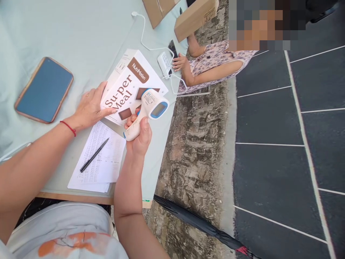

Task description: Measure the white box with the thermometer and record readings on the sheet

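Observation:
My right hand (142, 133) is wrapped round the handle of a white and blue infrared thermometer (152, 104), whose small screen faces up toward me. My left hand (93, 106) grips the near left side of a white "Su-per Meal" box (122, 84), its thumb lying over the printed front. The thermometer is held over the box's lower right part and hides some of the printing. Just below the box lie printed sheets (90, 154) with a black pen (94, 155) across them.
A tablet (44, 90) in a worn case lies on the table (88, 28) at left. Cardboard boxes (192, 21), a white power strip (164, 64) and its cable are at the far side, near another person's hand (180, 63). A folded black umbrella (194, 221) is beside the table's right edge.

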`<state>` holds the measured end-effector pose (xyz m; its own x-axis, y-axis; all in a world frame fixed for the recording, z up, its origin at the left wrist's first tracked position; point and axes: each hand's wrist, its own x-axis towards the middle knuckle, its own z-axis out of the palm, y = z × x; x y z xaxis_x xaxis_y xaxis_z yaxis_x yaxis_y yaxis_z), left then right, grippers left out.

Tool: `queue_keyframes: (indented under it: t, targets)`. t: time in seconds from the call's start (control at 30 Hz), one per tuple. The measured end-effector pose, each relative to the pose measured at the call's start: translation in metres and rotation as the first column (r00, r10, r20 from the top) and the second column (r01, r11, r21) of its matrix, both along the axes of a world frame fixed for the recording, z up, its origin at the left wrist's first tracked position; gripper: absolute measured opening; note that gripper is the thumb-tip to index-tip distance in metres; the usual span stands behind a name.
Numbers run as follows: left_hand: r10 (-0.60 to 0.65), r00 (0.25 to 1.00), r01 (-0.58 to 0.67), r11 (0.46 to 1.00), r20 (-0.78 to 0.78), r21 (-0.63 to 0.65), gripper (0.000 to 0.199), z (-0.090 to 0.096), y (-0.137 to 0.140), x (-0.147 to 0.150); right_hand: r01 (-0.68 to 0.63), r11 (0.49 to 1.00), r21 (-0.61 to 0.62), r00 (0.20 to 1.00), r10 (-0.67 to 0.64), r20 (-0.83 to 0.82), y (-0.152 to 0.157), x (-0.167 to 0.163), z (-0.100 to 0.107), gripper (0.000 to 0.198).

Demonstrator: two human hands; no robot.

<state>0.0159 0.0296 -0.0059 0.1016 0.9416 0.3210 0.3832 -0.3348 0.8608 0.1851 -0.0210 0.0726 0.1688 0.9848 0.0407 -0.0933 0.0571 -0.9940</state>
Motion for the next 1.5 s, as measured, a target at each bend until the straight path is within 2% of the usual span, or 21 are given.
queue_keyframes:
  t: [0.3,0.47,0.67,0.83,1.03,1.23,1.4,1.5]
  targets:
    - [0.001,1.0,-0.001,1.0,-0.009,0.012,0.102,0.002,-0.001,-0.001,-0.023,0.999,-0.049,0.995,0.027,0.094,-0.002,0.001,0.0,0.057]
    - [-0.012,1.0,0.012,1.0,0.004,0.014,0.1,0.005,0.0,-0.002,-0.025,0.998,-0.063,0.997,0.03,0.077,-0.003,0.001,-0.005,0.057]
    - [-0.022,1.0,0.022,1.0,-0.018,-0.009,0.117,0.001,0.001,-0.003,-0.056,0.994,-0.089,0.998,0.058,0.028,-0.003,0.001,-0.005,0.056]
    - [-0.033,0.999,0.033,0.999,-0.03,-0.001,0.125,0.001,-0.001,-0.003,-0.085,0.995,-0.05,0.996,0.086,0.017,-0.01,0.001,0.0,0.057]
    - [0.022,0.994,-0.022,1.0,-0.103,0.006,0.115,0.007,-0.008,-0.004,0.009,0.999,-0.046,0.994,-0.004,0.106,-0.042,0.001,-0.001,0.051]
    - [0.099,0.987,-0.094,0.994,-0.124,0.048,0.085,-0.006,-0.004,-0.005,0.076,0.984,-0.161,0.983,-0.046,0.18,-0.08,0.018,-0.013,0.043]
    - [0.098,0.99,-0.099,0.995,-0.102,-0.001,0.089,-0.007,-0.002,-0.006,0.113,0.973,-0.202,0.975,-0.069,0.213,-0.091,0.029,-0.022,0.044]
    - [0.099,0.989,-0.104,0.994,-0.112,-0.039,0.093,-0.003,-0.004,-0.007,0.212,0.959,-0.189,0.94,-0.147,0.307,-0.085,0.039,-0.034,0.053]
